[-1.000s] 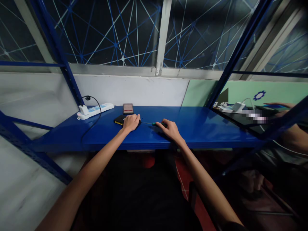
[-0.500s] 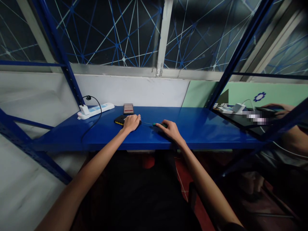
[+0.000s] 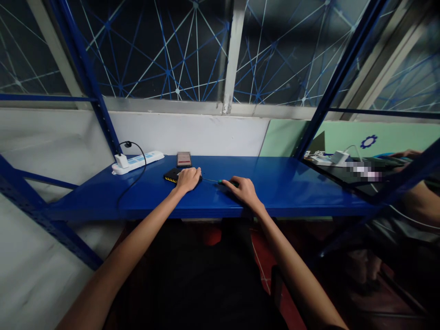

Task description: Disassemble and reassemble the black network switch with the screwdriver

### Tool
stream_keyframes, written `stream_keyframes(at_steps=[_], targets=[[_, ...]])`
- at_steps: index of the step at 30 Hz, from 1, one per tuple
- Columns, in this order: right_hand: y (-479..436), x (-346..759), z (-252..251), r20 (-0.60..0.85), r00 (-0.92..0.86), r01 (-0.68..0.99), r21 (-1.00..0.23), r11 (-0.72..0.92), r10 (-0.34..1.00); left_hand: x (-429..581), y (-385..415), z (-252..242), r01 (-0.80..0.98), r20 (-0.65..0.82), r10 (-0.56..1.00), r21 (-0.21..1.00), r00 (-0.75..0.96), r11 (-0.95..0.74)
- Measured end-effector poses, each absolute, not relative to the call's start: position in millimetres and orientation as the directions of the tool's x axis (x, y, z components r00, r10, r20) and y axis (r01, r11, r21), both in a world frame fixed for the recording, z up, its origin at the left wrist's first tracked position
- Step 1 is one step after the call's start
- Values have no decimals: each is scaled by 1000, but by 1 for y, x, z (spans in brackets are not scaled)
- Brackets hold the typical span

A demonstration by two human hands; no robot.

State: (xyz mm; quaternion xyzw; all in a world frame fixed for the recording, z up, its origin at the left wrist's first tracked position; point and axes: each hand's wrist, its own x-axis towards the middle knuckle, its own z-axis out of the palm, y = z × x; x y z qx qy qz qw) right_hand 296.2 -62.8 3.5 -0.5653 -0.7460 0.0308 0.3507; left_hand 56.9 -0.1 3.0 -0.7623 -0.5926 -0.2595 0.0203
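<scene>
A black network switch (image 3: 171, 175) with a row of yellow ports along its front edge lies on the blue table. My left hand (image 3: 189, 178) is closed over its right part and grips it, hiding much of the top. My right hand (image 3: 243, 190) is wrapped around the green handle of a screwdriver (image 3: 210, 180). The thin shaft points left, and its tip reaches the right side of the switch. Whether the tip sits in a screw is too small to tell. Just behind the switch lies a phone-like device (image 3: 184, 159) with a lit, reddish screen.
A white power strip (image 3: 146, 159) with a plugged-in adapter and black cable lies at the table's left. Blue metal posts (image 3: 90, 68) rise on both sides. At the right, another person's arm (image 3: 421, 199) is near a black surface with a white charger (image 3: 339, 157).
The view has tilted slightly, so the scene sits a little lower. Both hands keep their hold, on the switch and the screwdriver. At the right, the other person's hand has shifted.
</scene>
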Motion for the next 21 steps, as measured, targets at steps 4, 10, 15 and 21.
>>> stream_keyframes(at_steps=[4, 10, 15, 21], targets=[[-68, 292, 6, 462, -167, 845, -387, 368, 871, 57, 0, 2, 910, 434, 885, 278, 166, -307], [-67, 295, 6, 449, -228, 753, -481, 449, 864, 57, -3, 5, 905, 421, 891, 291, 169, -309], [-67, 295, 3, 515, -135, 853, -375, 364, 846, 57, -2, 5, 904, 422, 891, 296, 166, -308], [-69, 292, 2, 497, -201, 870, -305, 387, 844, 57, -3, 5, 907, 418, 894, 297, 158, -299]])
